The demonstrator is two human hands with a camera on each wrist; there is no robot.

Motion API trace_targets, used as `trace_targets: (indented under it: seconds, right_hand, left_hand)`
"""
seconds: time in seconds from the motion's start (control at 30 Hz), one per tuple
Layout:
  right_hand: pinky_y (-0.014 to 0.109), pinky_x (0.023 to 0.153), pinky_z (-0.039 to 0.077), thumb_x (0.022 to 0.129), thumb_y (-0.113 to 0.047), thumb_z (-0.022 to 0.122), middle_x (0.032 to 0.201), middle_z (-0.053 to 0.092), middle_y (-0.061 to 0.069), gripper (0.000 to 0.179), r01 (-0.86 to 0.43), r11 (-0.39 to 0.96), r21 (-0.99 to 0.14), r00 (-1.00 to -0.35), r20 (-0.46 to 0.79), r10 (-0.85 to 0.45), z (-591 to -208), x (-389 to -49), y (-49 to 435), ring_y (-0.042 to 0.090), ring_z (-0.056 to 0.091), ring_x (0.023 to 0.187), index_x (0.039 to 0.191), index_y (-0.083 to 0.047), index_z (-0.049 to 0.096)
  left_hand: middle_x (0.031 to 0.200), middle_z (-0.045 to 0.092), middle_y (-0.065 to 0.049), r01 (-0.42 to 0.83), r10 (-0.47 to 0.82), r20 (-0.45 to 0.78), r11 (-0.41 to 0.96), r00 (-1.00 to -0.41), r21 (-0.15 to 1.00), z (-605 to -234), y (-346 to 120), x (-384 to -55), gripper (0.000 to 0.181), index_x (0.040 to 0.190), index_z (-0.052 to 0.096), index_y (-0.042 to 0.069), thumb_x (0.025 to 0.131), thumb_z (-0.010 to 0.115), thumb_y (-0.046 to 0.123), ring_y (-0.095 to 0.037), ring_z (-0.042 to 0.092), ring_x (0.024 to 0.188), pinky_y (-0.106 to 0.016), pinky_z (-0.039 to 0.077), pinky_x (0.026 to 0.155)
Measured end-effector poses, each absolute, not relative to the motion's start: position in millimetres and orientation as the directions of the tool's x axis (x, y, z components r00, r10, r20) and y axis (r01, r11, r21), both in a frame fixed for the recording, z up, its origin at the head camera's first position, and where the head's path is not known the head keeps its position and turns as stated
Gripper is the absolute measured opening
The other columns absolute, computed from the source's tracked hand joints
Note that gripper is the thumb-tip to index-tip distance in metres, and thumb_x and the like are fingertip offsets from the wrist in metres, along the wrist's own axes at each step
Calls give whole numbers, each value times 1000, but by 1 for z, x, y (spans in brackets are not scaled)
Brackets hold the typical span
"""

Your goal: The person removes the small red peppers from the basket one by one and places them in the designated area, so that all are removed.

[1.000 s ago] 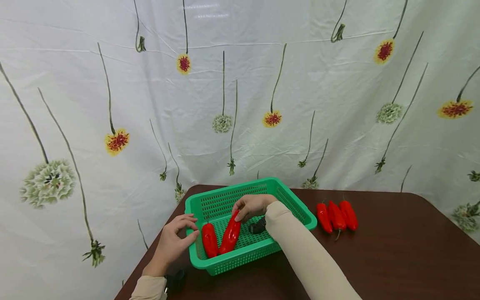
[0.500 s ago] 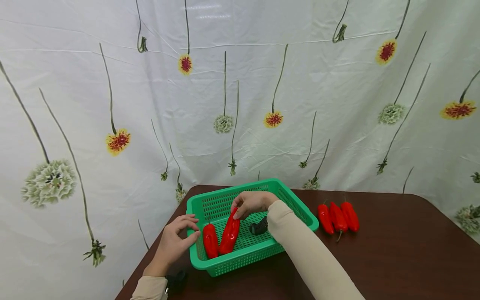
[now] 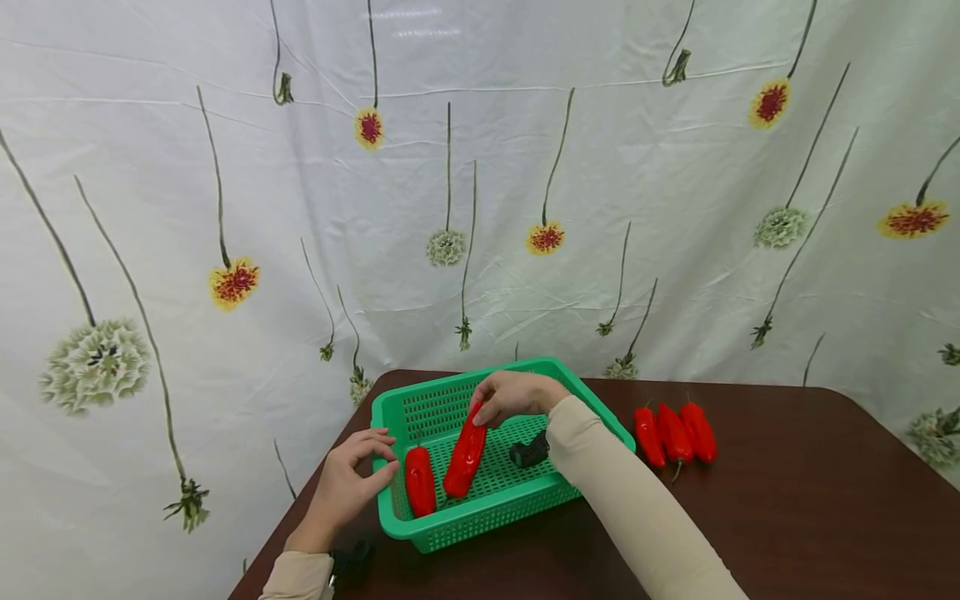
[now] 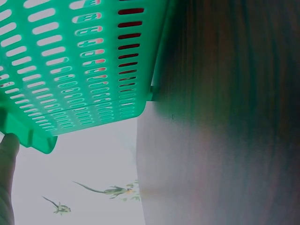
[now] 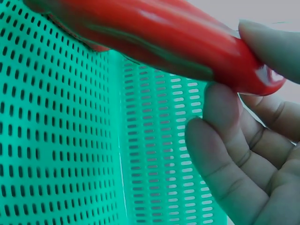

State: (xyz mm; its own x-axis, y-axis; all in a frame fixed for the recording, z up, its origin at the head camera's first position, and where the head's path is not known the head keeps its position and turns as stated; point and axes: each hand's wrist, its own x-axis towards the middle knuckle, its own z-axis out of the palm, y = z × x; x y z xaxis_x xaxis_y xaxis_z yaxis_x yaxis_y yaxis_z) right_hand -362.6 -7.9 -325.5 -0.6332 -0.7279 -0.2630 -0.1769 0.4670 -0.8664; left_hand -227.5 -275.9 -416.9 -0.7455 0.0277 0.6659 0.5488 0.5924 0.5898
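Note:
My right hand (image 3: 517, 397) pinches the upper end of a long red pepper (image 3: 467, 457) between thumb and fingers. The pepper slants inside a green plastic basket (image 3: 480, 507), its lower end near the basket floor. In the right wrist view the glossy red pepper (image 5: 154, 35) crosses the top, with the thumb (image 5: 274, 44) above its end and fingers below. Another red pepper (image 3: 420, 481) lies in the basket at the left. My left hand (image 3: 347, 479) is at the basket's left rim, fingers loosely bent. A fingertip (image 4: 8, 143) meets the rim in the left wrist view.
Several red peppers, here three (image 3: 674, 434), lie side by side on the dark brown table (image 3: 795, 475) right of the basket. A black wrist camera (image 3: 529, 451) hangs under the right wrist inside the basket. Behind the table hangs a white flowered cloth (image 3: 480, 292).
My right hand has risen and moved slightly right, lifting the pinched pepper away from the one at the left. My left hand and the peppers on the table stay as they were.

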Motion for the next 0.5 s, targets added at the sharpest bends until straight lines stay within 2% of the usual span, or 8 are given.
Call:
trace_targets:
  seconds: [0.27,0.5]
  right_hand:
    - [31,80,58,92,-1,66,104,68,10,10,-158,435,-886,-640,-244,-729,-317,-359,8,18,63,86,102,0,67]
    - [35,85,59,91,-1,68,105,69,13,11,-170,407,-897,-672,-197,-714,-312,-355,17,18,69,87,101,1,67]
  left_hand:
    - [108,73,-11,543,29,662,600,-749,588,-415,-275,-225,17,82,73,12,80,78,-3,-19,62,115,-12,47,93]
    - [109,73,-10,538,25,657,598,-754,594,-414,-274,-224,17,82,72,13,80,78,-3,-18,62,114,-10,46,92]
